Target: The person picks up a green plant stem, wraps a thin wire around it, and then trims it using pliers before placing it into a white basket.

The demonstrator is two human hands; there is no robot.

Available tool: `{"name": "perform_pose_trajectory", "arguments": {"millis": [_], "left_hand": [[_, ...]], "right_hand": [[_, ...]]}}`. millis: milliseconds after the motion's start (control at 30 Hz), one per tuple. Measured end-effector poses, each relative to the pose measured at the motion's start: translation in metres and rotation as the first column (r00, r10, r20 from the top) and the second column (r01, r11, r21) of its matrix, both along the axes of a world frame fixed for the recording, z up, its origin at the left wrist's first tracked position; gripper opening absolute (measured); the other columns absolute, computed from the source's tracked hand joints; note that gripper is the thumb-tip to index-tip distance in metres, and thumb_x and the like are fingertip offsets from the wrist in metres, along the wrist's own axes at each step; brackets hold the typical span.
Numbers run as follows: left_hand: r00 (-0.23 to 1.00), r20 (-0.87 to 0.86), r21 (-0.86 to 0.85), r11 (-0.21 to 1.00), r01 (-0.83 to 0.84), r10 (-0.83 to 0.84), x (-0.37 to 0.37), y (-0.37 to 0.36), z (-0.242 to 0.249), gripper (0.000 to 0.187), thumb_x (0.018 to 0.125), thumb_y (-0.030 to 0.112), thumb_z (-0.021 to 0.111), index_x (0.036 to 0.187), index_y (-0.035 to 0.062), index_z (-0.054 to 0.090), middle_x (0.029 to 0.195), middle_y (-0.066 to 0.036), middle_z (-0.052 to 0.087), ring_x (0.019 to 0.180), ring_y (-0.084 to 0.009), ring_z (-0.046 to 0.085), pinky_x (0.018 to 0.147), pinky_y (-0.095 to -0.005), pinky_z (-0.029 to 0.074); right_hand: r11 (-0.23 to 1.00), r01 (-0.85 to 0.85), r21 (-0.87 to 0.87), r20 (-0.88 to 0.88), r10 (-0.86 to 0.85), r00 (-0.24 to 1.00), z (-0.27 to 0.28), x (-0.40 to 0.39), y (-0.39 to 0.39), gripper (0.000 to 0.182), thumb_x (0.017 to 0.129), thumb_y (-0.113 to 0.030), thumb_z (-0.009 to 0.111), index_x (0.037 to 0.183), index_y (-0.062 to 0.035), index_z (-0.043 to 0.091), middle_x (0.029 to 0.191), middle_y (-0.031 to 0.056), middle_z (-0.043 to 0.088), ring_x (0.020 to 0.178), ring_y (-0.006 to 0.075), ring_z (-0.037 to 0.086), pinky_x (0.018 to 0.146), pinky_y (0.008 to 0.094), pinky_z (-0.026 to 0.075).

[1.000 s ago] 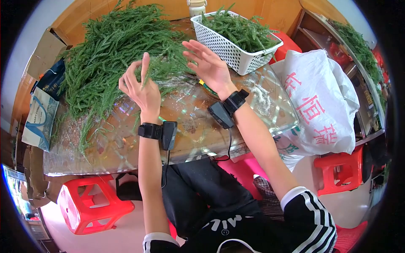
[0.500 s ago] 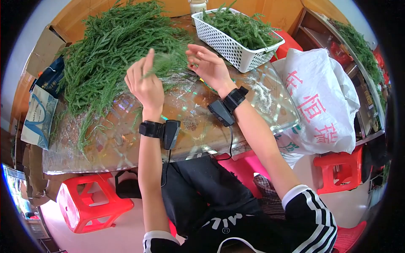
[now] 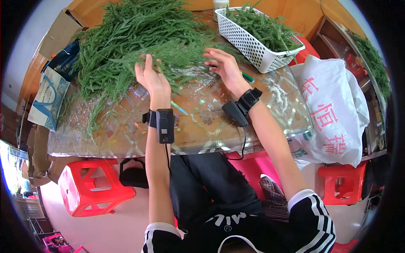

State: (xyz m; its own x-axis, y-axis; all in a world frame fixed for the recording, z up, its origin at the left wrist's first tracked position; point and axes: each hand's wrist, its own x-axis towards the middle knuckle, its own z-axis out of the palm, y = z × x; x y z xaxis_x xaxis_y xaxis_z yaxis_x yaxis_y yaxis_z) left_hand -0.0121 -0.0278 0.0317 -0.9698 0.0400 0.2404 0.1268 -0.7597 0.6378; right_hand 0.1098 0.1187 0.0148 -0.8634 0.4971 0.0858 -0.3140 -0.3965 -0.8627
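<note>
Green sprigs lie heaped far left on the table — I see the left hand and right hand nearby, but can't tell whether either grips any — tangled stems could snag fingers.

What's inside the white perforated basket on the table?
The white basket holds green sprigs, heaped past its rim. Its floor, and anything beneath the top sprigs, is covered and cannot be seen.
</note>
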Motion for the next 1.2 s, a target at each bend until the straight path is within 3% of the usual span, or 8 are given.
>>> {"name": "perform_pose_trajectory", "arguments": {"millis": [67,200,467,600,767,867,1000,1200], "left_hand": [[0.974,0.108,0.116,0.976,0.186,-0.198,-0.003,0.004,-0.006,0.012,0.085,0.004,0.056,0.094,0.0072,0.049,0.091,-0.002,0.051,0.079,-0.0113,0.049,0.068,-0.0253,0.045],[0.924,0.145,0.121,0.934,0.337,-0.353,-0.004,0.006,-0.013,0.013,0.085,0.004,0.057,0.096,0.0085,0.05,0.092,-0.001,0.052,0.08,-0.0107,0.049,0.069,-0.0264,0.045],[0.894,0.17,0.036,0.909,0.415,-0.415,-0.006,0.011,-0.016,0.016,0.084,0.008,0.06,0.097,0.0114,0.051,0.091,0.001,0.053,0.082,-0.0109,0.049,0.069,-0.0258,0.042],[0.889,0.123,-0.034,0.893,0.448,-0.441,-0.004,0.011,-0.016,0.02,0.083,0.012,0.062,0.1,0.0102,0.051,0.092,0.001,0.053,0.079,-0.0088,0.047,0.071,-0.0285,0.041],[0.863,0.096,-0.206,0.838,0.505,-0.496,-0.002,0.013,-0.018,0.02,0.085,0.019,0.061,0.099,0.0081,0.053,0.091,0.0,0.054,0.082,-0.0111,0.048,0.074,-0.0311,0.041],[0.803,0.067,-0.235,0.773,0.589,-0.592,0.001,0.013,-0.011,0.027,0.088,0.031,0.055,0.098,0.006,0.054,0.097,-0.005,0.057,0.093,-0.0165,0.051,0.081,-0.0331,0.041],[0.868,0.018,-0.396,0.794,0.461,-0.495,0.013,0.014,-0.002,0.038,0.09,0.041,0.048,0.098,0.0048,0.053,0.107,-0.011,0.057,0.105,-0.0213,0.049,0.087,-0.0349,0.04],[0.922,0.029,-0.363,0.856,0.369,-0.386,-0.006,0.005,-0.006,0.041,0.091,0.042,0.045,0.101,0.0032,0.051,0.122,-0.013,0.05,0.114,-0.0235,0.045,0.092,-0.038,0.037]], "right_hand": [[1.0,-0.007,-0.003,0.028,0.007,1.0,0.002,0.0,0.0,0.029,0.084,-0.014,0.055,0.11,-0.0001,0.054,0.102,0.0077,0.06,0.083,0.0134,0.057,0.074,0.0269,0.044],[0.992,-0.107,0.07,-0.022,0.109,0.994,-0.004,-0.001,-0.004,0.024,0.084,-0.012,0.055,0.106,-0.0018,0.055,0.105,0.0103,0.06,0.087,0.0146,0.058,0.073,0.0269,0.044],[0.97,-0.235,-0.063,-0.344,0.199,0.918,0.001,0.003,0.001,0.019,0.084,-0.008,0.055,0.102,-0.0016,0.056,0.106,0.0132,0.06,0.092,0.0159,0.057,0.077,0.0264,0.044],[0.977,-0.183,-0.105,-0.349,0.136,0.927,0.001,0.0,0.0,0.016,0.084,-0.008,0.057,0.098,-0.0016,0.058,0.101,0.0117,0.061,0.089,0.014,0.056,0.076,0.0264,0.043],[0.995,0.098,-0.03,-0.197,-0.102,0.975,-0.006,-0.005,0.002,0.014,0.083,-0.01,0.061,0.094,-0.0029,0.06,0.096,0.0069,0.061,0.082,0.0112,0.054,0.073,0.0268,0.041],[0.984,0.169,-0.059,-0.176,-0.177,0.968,-0.006,-0.001,0.011,0.014,0.082,-0.011,0.062,0.094,-0.0031,0.061,0.091,0.0036,0.06,0.077,0.01,0.052,0.072,0.0262,0.04],[0.958,0.198,-0.21,-0.211,-0.242,0.947,-0.007,0.004,0.027,0.015,0.082,-0.012,0.062,0.095,-0.0041,0.06,0.086,-0.0003,0.059,0.075,0.0088,0.049,0.07,0.0245,0.039],[0.946,0.21,-0.248,-0.224,-0.266,0.937,-0.004,0.009,0.036,0.015,0.083,-0.015,0.062,0.095,-0.0063,0.061,0.083,-0.0022,0.058,0.074,0.008,0.049,0.07,0.0244,0.039]]}}
